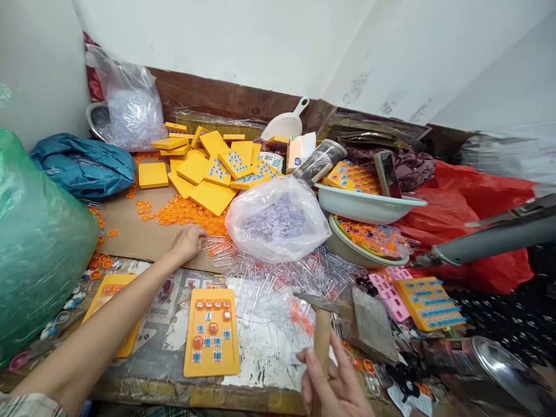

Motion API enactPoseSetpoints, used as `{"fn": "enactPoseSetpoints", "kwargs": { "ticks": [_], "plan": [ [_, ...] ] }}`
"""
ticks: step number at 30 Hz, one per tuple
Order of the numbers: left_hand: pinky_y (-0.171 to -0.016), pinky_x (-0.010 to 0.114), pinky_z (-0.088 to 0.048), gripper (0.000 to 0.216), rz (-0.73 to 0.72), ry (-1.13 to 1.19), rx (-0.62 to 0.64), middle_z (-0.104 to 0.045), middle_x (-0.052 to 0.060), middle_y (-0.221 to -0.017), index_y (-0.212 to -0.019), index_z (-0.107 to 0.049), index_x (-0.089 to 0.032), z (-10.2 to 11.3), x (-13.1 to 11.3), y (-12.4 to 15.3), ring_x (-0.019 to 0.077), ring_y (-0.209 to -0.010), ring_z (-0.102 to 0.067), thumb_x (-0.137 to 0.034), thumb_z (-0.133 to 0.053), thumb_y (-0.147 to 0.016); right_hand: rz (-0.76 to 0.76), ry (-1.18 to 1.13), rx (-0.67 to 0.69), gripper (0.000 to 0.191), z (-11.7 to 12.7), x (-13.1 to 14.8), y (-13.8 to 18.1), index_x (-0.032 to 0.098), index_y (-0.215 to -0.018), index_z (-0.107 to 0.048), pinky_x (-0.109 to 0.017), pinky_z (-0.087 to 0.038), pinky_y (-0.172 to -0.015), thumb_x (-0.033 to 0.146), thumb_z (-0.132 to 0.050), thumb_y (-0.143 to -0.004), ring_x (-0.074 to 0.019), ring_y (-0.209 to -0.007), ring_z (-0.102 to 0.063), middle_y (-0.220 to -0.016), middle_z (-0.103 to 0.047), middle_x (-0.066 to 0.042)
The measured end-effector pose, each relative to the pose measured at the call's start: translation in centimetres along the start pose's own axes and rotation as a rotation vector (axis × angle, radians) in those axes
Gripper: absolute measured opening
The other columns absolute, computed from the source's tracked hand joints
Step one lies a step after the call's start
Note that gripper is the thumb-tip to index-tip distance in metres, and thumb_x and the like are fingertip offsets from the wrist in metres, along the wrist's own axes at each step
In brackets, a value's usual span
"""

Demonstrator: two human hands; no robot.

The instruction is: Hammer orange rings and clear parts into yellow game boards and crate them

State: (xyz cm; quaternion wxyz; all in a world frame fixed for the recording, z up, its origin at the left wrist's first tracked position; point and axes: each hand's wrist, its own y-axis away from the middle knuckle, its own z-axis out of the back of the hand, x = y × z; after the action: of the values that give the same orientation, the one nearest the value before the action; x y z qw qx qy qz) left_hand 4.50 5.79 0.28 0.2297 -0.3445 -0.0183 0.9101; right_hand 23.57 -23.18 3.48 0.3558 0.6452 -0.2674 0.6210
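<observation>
My left hand [187, 242] reaches forward onto the heap of small orange rings [186, 212] and clear plastic clips [220, 250], with its fingers curled down on them. What it holds, if anything, is hidden. My right hand [334, 385] grips the wooden handle of a hammer [322, 336], whose metal head points left above the table. A yellow tray [212, 332] with orange and blue pieces lies flat in front of me, between the two hands.
A clear bag of clips [278, 220] stands mid-table. Yellow trays [212, 168] are piled at the back. Stacked basins [369, 205] sit to the right, by pink and yellow trays [428, 301]. A green bag [35, 243] bulks at left, a metal block [371, 324] near the hammer.
</observation>
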Motion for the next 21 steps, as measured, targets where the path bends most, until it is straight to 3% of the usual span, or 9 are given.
{"fn": "enactPoseSetpoints", "kwargs": {
  "ticks": [2,4,7,10,14,17,21],
  "plan": [
    [-0.08,0.034,-0.05,0.016,0.029,-0.01,0.012,-0.068,0.006,-0.077,-0.07,-0.067,-0.018,-0.2,0.1,-0.1,0.0217,-0.08,-0.062,-0.008,-0.054,-0.072,0.049,0.133,0.086,0.064,0.3,-1.5,0.5,0.021,-0.133,-0.053,-0.02,-0.051,-0.043,0.037,-0.074,-0.074,-0.0128,-0.054,-0.063,-0.088,-0.075,-0.005],
    [-0.078,0.035,-0.05,0.017,0.06,-0.011,0.013,-0.067,0.007,-0.081,-0.079,-0.065,-0.017,0.2,0.0,0.7,0.0221,-0.081,-0.062,-0.008,-0.053,-0.073,0.149,0.299,0.234,0.051,0.5,-2.7,1.2,0.022,-0.124,-0.062,-0.025,-0.059,-0.069,0.037,-0.07,-0.077,-0.0215,-0.087,-0.071,-0.111,-0.071,-0.007],
    [-0.077,0.033,-0.05,0.024,0.083,0.009,-0.002,-0.065,0.007,-0.09,-0.1,-0.058,-0.017,1.3,-1.5,4.4,0.02,-0.084,-0.061,-0.01,-0.05,-0.078,0.335,0.493,0.479,0.038,0.6,-3.5,2.2,0.026,-0.122,-0.064,-0.029,-0.051,-0.093,0.032,-0.062,-0.084,-0.0235,-0.111,-0.062,-0.124,-0.064,-0.004],
    [-0.079,0.031,-0.051,0.022,0.011,0.123,0.014,-0.063,0.005,-0.096,-0.105,-0.051,-0.021,2.2,-4.3,10.7,0.0181,-0.088,-0.061,-0.015,-0.048,-0.085,0.507,0.581,0.566,0.041,0.4,-3.5,3.1,0.028,-0.129,-0.057,-0.026,-0.048,-0.094,0.025,-0.056,-0.088,-0.0208,-0.111,-0.063,-0.124,-0.063,-0.003],
    [-0.081,0.035,-0.051,0.028,-0.074,0.237,0.158,-0.062,0.007,-0.1,-0.11,-0.048,-0.023,1.4,-7.1,17.9,0.0204,-0.094,-0.06,-0.011,-0.045,-0.085,0.612,0.573,0.591,0.044,-0.6,-2.7,3.9,0.028,-0.133,-0.053,-0.024,-0.051,-0.091,0.022,-0.054,-0.09,-0.0192,-0.106,-0.065,-0.121,-0.066,-0.003],
    [-0.079,0.038,-0.052,0.034,-0.051,0.205,0.159,-0.063,0.008,-0.101,-0.113,-0.047,-0.024,0.1,-7.2,19.6,0.0232,-0.094,-0.061,-0.008,-0.045,-0.084,0.646,0.549,0.633,0.046,-1.3,-2.1,4.2,0.029,-0.136,-0.049,-0.024,-0.053,-0.088,0.019,-0.052,-0.091,-0.0188,-0.102,-0.067,-0.117,-0.068,-0.004],
    [-0.079,0.04,-0.053,0.036,-0.025,0.214,0.121,-0.065,0.008,-0.102,-0.117,-0.045,-0.024,-0.7,-6.3,19.4,0.0235,-0.093,-0.062,-0.01,-0.048,-0.083,0.697,0.596,0.731,0.054,-1.4,-1.5,4.5,0.03,-0.141,-0.041,-0.022,-0.054,-0.082,0.011,-0.049,-0.091,-0.016,-0.094,-0.069,-0.111,-0.07,-0.005]
  ]
}}
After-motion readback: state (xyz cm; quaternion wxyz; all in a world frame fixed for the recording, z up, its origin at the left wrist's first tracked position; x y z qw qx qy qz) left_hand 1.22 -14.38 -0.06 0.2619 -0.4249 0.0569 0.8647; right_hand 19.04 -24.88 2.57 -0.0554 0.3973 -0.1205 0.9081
